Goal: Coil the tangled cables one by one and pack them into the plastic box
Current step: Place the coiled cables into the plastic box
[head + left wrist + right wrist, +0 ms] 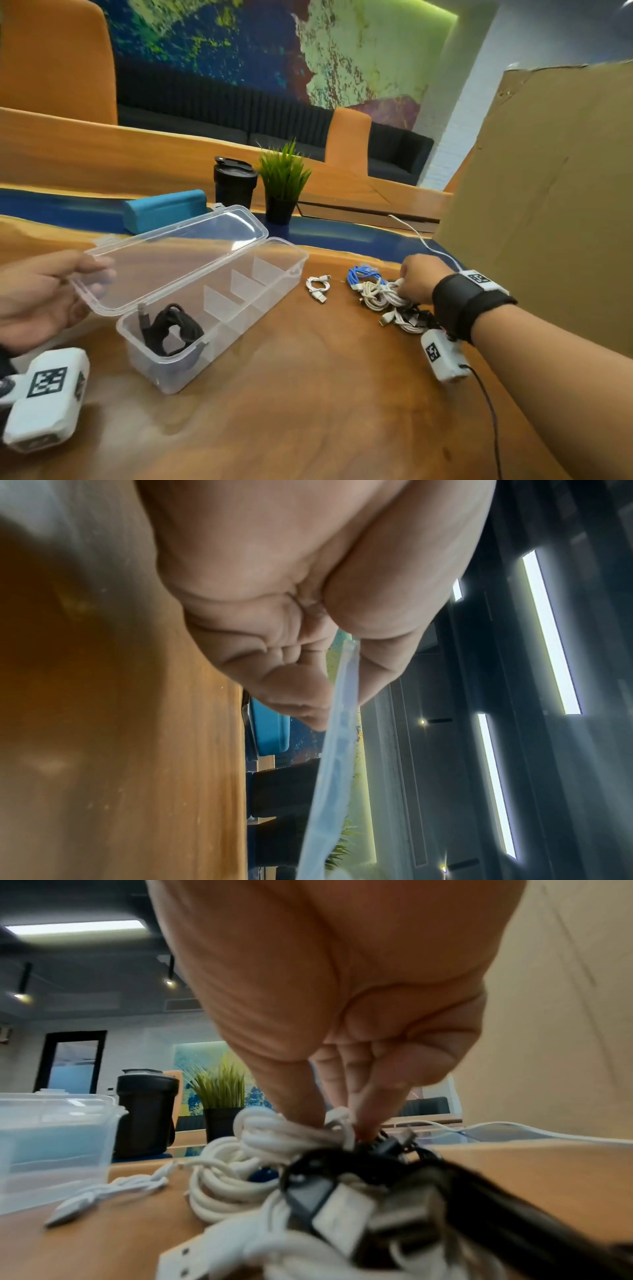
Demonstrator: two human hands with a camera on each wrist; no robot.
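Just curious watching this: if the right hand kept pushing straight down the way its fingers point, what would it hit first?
The right hand already pinches the white cable atop the tangled pile; below lie more cables, then probably the table.

Both forearms bare, no sleeves. Right wrist wears a wide black fabric wrist strap; a white band with a black-and-white square marker sits on its far side. A white rounded camera block with another square marker hangs under the right wrist, and a thin black cable trails from it. Left wrist carries a larger white rounded camera block with a black-and-white square marker on top and another on its side.
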